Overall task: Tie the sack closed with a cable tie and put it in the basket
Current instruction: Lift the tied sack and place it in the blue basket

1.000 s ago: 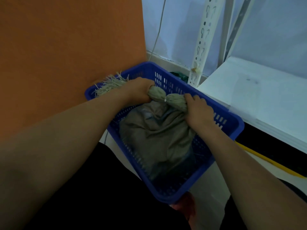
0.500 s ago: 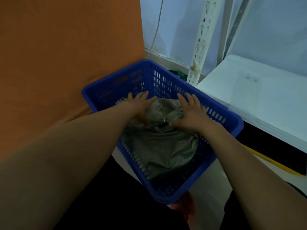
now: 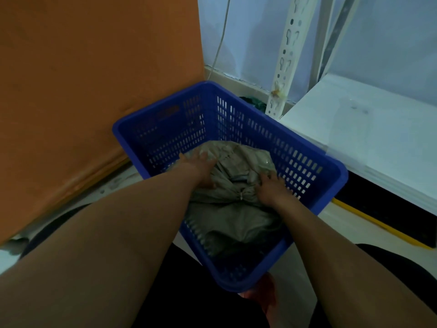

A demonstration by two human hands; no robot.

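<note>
A grey-green woven sack (image 3: 233, 214) lies inside the blue slotted plastic basket (image 3: 331, 166). Its neck is gathered and cinched by a pale cable tie (image 3: 240, 196). The loose top of the sack is folded down toward the basket's far wall. My left hand (image 3: 201, 165) lies flat on the sack's folded top, fingers spread. My right hand (image 3: 272, 189) rests palm down on the sack just right of the tie. Neither hand grips anything.
An orange padded panel (image 3: 94, 91) stands against the basket's left side. A white shelf board (image 3: 378, 138) and a perforated white upright (image 3: 286, 55) are to the right. A yellow-edged black strip (image 3: 378, 218) runs under the shelf. My dark-clothed legs are below.
The sack went from held by its neck above the rim down into the basket. Both hands let go of the neck and now press flat on it, lower inside.
</note>
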